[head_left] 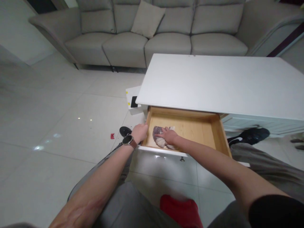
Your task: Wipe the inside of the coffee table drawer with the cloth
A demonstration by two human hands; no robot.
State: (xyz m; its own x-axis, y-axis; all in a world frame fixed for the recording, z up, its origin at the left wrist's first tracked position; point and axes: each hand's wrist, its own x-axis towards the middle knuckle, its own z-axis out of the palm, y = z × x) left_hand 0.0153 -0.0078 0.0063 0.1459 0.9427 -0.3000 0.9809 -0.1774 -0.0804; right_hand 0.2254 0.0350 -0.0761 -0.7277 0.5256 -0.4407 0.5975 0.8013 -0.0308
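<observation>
A white-fronted drawer with a bare wood inside [194, 128] is pulled out of the white coffee table [213, 82]. My left hand [140, 132], with a watch on its wrist, is closed on the drawer's left side near the front corner. Inside the drawer, my right hand [169, 136] grips a bunched cloth [158, 134], part greyish-purple and part cream, against the wooden bottom at the left. Some of the cloth is hidden under the palm and fingers. A small metal knob [182, 159] sticks out from the drawer front.
A grey sofa [128, 47] with a cushion [148, 19] stands behind the table. Beside the table's left end is a white box [136, 110] with a black item on it. A small red scrap [112, 136] lies on the tiled floor. Something red [180, 210] sits below me, between my legs.
</observation>
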